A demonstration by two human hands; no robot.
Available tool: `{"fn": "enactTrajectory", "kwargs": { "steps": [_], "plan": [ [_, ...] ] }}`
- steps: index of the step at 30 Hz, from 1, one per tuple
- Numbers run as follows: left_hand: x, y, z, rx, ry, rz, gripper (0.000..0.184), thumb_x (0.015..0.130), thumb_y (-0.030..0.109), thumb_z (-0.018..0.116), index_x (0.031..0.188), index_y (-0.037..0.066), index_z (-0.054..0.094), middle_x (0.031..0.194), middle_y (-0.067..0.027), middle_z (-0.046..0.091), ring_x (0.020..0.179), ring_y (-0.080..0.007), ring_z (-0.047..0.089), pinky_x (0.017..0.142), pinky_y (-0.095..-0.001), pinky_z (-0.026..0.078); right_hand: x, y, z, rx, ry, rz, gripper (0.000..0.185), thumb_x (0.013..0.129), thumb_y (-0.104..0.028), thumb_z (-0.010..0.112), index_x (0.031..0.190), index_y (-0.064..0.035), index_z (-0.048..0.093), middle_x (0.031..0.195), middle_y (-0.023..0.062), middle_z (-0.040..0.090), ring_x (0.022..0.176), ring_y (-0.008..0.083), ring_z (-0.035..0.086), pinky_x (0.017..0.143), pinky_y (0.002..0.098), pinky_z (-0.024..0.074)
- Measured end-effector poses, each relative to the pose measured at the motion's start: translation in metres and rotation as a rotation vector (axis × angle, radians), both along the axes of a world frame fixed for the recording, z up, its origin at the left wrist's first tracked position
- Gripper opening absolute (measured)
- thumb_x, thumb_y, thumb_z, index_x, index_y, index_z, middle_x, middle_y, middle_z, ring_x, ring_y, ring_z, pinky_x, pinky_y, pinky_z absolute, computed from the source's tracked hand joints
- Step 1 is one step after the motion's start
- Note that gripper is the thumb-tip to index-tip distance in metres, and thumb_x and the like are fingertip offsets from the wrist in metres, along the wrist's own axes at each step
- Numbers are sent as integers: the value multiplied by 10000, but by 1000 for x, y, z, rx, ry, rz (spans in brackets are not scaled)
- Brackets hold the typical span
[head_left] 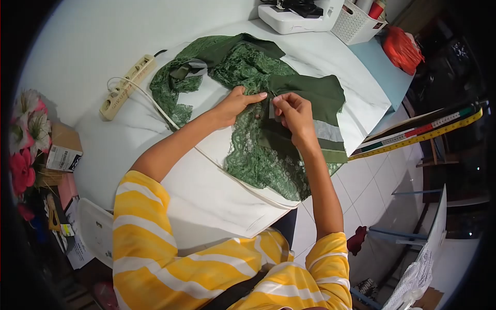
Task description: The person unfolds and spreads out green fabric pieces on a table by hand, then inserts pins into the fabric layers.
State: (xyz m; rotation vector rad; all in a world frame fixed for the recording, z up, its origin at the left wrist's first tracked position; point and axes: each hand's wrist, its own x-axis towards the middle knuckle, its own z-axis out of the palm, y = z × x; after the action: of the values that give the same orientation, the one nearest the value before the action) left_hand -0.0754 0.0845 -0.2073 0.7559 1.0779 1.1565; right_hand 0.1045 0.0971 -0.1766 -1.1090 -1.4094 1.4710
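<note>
A dark green garment piece of lace [263, 165] and plain cloth [310, 93] lies spread over the white marbled table [206, 170]. My left hand [235, 107] is closed on the lace near its middle, the thumb stretched along the top and the other fingers partly hidden. Just to its right, my right hand [294, 112] pinches at the seam between lace and plain cloth. A small dark thing shows at those fingertips, too small to name. Pale lining [328, 132] peeks out below the plain cloth.
A power strip [126, 88] lies at the left, its white cable [160, 111] crossing the table under the garment. At the back stand a white machine [299, 20] and a white basket [356, 25]. A red plastic bag [403, 51] and a yellow measuring tape [434, 133] are at the right.
</note>
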Motion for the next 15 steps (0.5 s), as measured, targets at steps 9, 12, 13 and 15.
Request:
{"fn": "enactTrajectory", "kwargs": {
  "steps": [9,12,13,15],
  "plan": [
    [5,-1,1,39,64,-36,241,860,154,687,930,-25,542,867,-70,611,738,-125,596,595,-239,515,1,-10,-32,337,-48,-260,144,800,-126,669,794,10,622,611,18,538,519,103,427,496,232,363],
    [4,-1,4,95,45,-120,187,851,126,684,906,-23,584,849,-72,628,682,-123,586,573,-239,502,0,-14,-29,406,-296,-213,140,784,-119,684,790,8,624,600,12,533,517,100,416,495,232,359],
    [4,-1,4,114,38,-149,169,848,117,682,898,-22,599,843,-73,634,664,-123,582,566,-239,498,0,-14,-29,427,-379,-197,139,778,-117,689,788,7,625,597,10,531,516,99,413,494,232,357],
    [2,0,3,143,47,-187,148,840,100,678,892,-20,608,840,-73,637,651,-123,578,563,-238,494,0,-12,-32,394,-326,-194,134,777,-114,689,791,4,626,594,7,529,517,97,411,495,231,356]
  ]
}}
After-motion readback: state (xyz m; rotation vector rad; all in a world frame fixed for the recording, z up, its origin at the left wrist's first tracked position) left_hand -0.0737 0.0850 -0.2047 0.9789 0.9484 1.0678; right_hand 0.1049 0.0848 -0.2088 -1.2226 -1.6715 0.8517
